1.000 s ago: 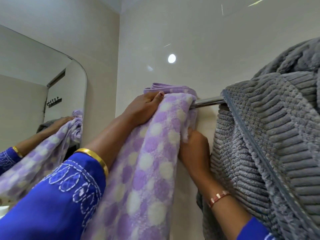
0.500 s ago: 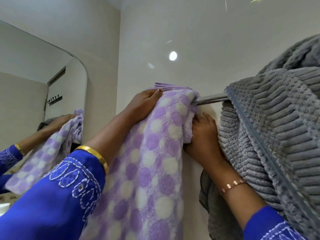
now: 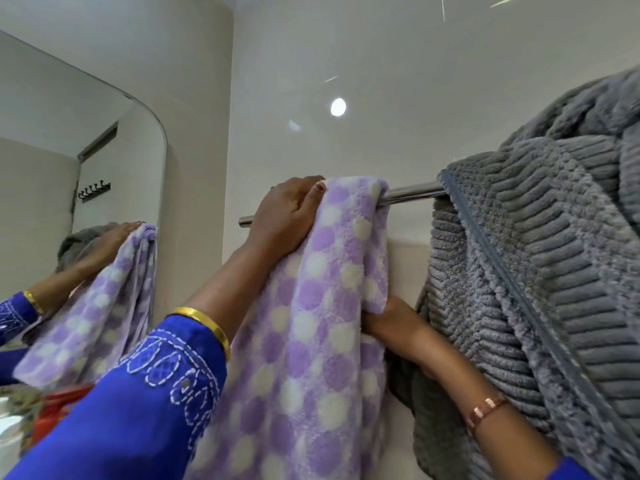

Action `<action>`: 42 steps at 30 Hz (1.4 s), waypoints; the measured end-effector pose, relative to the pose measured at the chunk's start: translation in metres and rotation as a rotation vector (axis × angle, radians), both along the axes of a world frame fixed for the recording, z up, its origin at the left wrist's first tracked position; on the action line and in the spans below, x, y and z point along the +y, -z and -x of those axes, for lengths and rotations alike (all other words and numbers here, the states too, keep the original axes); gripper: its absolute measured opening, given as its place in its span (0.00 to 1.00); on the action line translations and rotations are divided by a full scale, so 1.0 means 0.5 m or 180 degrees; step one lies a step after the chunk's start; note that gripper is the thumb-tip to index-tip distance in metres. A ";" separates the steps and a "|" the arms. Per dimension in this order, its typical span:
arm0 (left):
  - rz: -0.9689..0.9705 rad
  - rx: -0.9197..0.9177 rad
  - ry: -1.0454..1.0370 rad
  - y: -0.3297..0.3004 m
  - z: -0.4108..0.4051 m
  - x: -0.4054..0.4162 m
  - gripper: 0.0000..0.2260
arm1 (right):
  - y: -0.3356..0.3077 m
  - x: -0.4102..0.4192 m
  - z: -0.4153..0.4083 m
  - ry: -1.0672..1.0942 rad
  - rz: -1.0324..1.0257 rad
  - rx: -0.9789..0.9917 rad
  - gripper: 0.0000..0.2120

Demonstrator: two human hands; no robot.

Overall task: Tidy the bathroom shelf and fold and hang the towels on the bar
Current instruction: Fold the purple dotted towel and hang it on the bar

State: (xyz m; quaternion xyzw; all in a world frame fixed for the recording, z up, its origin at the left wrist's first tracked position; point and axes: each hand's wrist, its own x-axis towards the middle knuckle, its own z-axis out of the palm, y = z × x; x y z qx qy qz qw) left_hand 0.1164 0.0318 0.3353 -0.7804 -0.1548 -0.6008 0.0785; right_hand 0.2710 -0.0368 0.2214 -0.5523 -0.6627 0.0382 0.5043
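Observation:
A purple towel with white dots (image 3: 322, 327) hangs over the chrome towel bar (image 3: 410, 194) on the beige wall. My left hand (image 3: 289, 216) presses on the towel's top left, right at the bar. My right hand (image 3: 388, 320) is lower, behind the towel's right edge, gripping the part that hangs at the back; its fingers are mostly hidden. A thick grey ribbed towel (image 3: 540, 271) is draped over the right part of the bar, touching my right forearm.
A mirror (image 3: 79, 188) on the left wall reflects my arm and the purple towel. The bar's bare left end (image 3: 244, 221) sticks out past my left hand. Something red (image 3: 52, 414) lies low at the left.
The purple towel's top now lies flat over the bar. My right hand has dropped from beside the bar down behind the towel. My left hand stays on top.

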 end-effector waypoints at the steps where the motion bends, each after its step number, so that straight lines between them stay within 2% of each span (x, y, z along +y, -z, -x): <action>1: -0.0097 -0.0042 -0.0036 0.006 0.000 0.001 0.19 | 0.004 0.002 0.000 0.0332 0.0076 -0.0111 0.11; 3: -0.0289 -0.0199 -0.0104 0.021 -0.003 0.002 0.19 | 0.023 0.003 0.001 0.0821 -0.0255 -0.0258 0.17; 6: -0.0452 -0.0306 -0.0300 0.046 -0.007 0.000 0.22 | 0.037 -0.016 0.015 0.0877 -0.0790 -0.0166 0.21; 9: -0.0359 -0.0321 -0.0659 0.071 -0.013 -0.003 0.27 | 0.012 -0.034 0.018 0.1288 -0.1138 -0.0694 0.15; 12: -0.0155 -0.0427 -0.0757 0.105 -0.019 -0.006 0.30 | -0.047 -0.065 0.036 0.1813 -0.1862 -0.0733 0.07; 15: 0.0101 -0.0629 -0.0412 0.139 -0.016 -0.001 0.35 | -0.094 -0.083 0.065 0.1748 -0.2453 -0.0577 0.09; 17: 0.0288 -0.0773 -0.0159 0.154 -0.014 0.006 0.37 | -0.120 -0.080 0.087 0.1583 -0.2338 -0.0366 0.16; 21: 0.0774 -0.1101 0.0260 0.168 -0.009 0.013 0.40 | -0.137 -0.045 0.123 0.1323 -0.1522 0.0043 0.33; 23: 0.1018 -0.1269 0.0402 0.176 0.000 0.016 0.39 | -0.125 -0.037 0.128 0.0929 -0.1440 0.0456 0.30; 26: 0.1048 -0.1391 0.0310 0.202 0.010 0.022 0.30 | -0.094 -0.035 0.122 0.0298 -0.1256 0.1318 0.24; 28: 0.1124 -0.1470 0.0247 0.218 0.010 0.022 0.28 | -0.055 -0.028 0.130 0.0233 -0.1175 0.1604 0.25; 32: 0.1236 -0.1606 0.0154 0.245 0.023 0.021 0.25 | 0.027 -0.018 0.154 0.0695 -0.1203 0.1237 0.24; 37: 0.0751 -0.1556 -0.0068 0.260 0.051 0.021 0.23 | 0.034 -0.035 0.111 0.0289 -0.1545 0.1035 0.15; 42: 0.0882 -0.1393 -0.0239 0.303 0.031 0.022 0.24 | 0.077 -0.019 0.085 0.0216 -0.1618 0.1008 0.19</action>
